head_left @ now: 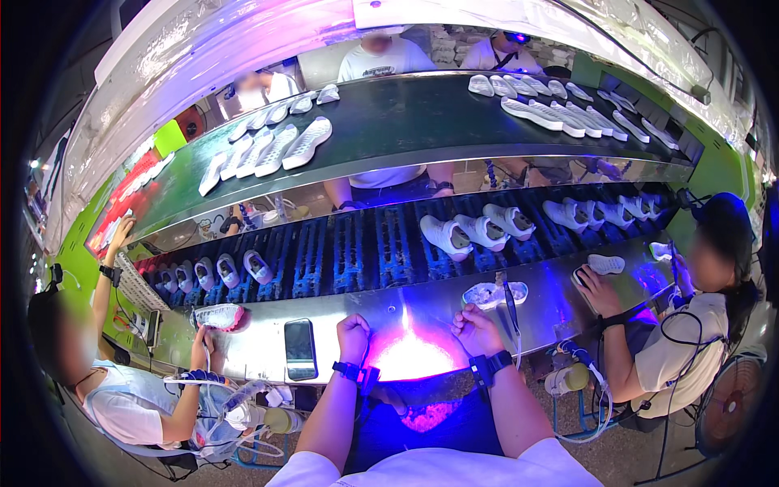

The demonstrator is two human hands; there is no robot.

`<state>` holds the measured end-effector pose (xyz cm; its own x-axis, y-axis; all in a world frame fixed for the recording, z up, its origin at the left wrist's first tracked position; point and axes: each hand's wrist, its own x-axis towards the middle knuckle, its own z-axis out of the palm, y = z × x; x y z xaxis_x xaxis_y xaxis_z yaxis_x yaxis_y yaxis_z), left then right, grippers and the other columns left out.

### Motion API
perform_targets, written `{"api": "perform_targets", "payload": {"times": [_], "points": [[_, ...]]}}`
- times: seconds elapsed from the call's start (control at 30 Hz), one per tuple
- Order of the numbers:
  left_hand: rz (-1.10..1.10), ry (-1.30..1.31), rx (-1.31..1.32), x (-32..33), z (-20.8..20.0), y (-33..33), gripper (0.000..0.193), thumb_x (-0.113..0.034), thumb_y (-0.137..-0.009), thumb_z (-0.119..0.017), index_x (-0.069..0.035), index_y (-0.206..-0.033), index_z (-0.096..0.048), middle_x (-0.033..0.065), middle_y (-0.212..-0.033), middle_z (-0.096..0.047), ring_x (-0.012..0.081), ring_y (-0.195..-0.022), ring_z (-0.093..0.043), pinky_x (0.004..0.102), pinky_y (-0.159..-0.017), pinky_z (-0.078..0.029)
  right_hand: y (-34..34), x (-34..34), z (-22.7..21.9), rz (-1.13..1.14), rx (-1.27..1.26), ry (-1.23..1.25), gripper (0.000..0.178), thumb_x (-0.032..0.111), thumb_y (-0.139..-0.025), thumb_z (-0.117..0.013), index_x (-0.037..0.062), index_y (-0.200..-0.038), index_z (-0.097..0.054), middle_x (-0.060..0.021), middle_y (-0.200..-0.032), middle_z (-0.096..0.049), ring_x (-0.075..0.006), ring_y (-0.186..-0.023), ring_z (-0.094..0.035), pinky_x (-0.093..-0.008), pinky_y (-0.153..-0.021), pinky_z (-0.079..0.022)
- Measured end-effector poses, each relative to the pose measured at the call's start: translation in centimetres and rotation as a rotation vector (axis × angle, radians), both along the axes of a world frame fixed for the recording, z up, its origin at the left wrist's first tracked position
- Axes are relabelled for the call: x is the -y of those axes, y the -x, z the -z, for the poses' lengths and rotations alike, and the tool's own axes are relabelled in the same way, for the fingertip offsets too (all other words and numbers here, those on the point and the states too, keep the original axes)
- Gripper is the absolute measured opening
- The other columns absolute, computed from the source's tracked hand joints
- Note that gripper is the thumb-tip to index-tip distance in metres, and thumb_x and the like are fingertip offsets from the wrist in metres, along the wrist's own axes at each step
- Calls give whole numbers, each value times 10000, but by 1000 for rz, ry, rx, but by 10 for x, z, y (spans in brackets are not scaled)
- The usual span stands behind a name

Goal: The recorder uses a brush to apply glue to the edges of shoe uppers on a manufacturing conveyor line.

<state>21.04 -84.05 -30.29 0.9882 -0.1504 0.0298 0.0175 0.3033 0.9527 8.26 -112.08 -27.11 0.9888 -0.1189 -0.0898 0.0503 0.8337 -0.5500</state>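
Note:
My left hand [354, 338] is curled into a fist above the metal ledge [268, 326], with nothing seen in it. Beside a bright pink-white glow, my right hand [477, 331] is also closed, its fingers bent in and no object showing. Just beyond the right hand lies a pale shoe sole [484, 295] on the ledge. A thin dark-handled brush-like tool [510, 305] leans across the sole's right end, with a white tube below it. To the left of my left hand rests a dark phone [300, 349]. Both wrists wear black straps.
Beyond the ledge runs a slatted conveyor [312, 256] carrying white shoes [445, 235]. Above it, a green belt [398, 122] bears rows of white soles [307, 143]. A person on the left [134, 402] handles a shoe; another on the right [682, 349] reaches over the ledge. Containers with tubes [568, 378] hang near my right.

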Motion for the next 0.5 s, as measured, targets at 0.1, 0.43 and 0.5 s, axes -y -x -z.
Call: {"api": "perform_targets", "payload": {"times": [0.1,0.43,0.5], "points": [[14,16,15,-4,4,-3,280,174,-693,-386,-34,-625,-562,32,-565,-531,82,-474,-435,233,-452,-305,-1,-2,0,-4,1,5,120,39,-940,-562,122,-1022,-536,-96,-894,-577,-191,-790,-544,-341,-734,-447],[31,40,19,-5,17,-9,268,167,-704,-404,-36,-635,-562,27,-569,-530,76,-474,-432,233,-450,-306,-2,-3,-1,5,-4,11,122,38,-939,-568,124,-1020,-538,-96,-893,-577,-189,-789,-542,-335,-728,-444],[36,33,18,-5,12,-7,268,167,-705,-404,-37,-634,-563,27,-569,-530,76,-473,-432,233,-450,-308,-2,-3,-1,3,-2,6,118,41,-941,-570,125,-1017,-539,-96,-892,-578,-188,-789,-542,-334,-729,-444]]}}
